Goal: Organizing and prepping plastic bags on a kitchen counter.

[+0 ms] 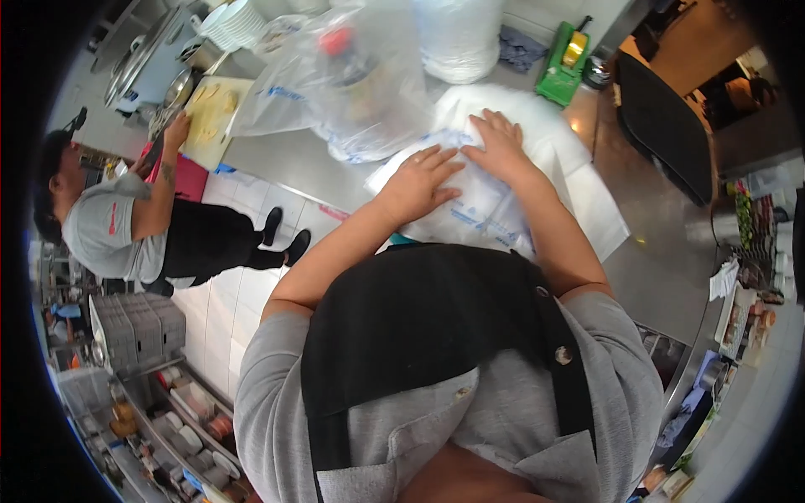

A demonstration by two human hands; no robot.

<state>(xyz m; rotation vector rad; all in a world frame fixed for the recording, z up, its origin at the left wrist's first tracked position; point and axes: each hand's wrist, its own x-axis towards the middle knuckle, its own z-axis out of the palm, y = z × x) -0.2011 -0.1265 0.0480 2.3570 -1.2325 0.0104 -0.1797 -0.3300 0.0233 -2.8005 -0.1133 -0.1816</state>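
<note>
My left hand (420, 187) lies palm down, fingers spread, on a clear plastic bag (481, 204) with blue print. Higher up on the same bag rests my right hand (500, 144), also flat with the fingers apart. Whatever is inside the bag is hard to make out. Beneath and to the right of it spreads a white sheet (594, 207), perhaps paper or cloth, on the steel worktop (660, 276). Just beyond my left hand stands a large clear plastic bag (390, 94), with a red-capped bottle (336, 41) showing blurred inside or behind it.
A green tape dispenser (563, 66) stands at the back, beside a crumpled dark cloth (521, 49) and a tall plastic-wrapped stack (462, 44). At left, a co-worker (119, 220) stands by a cutting board (217, 141) with pale food slices. A black tray-like object (663, 126) is at right.
</note>
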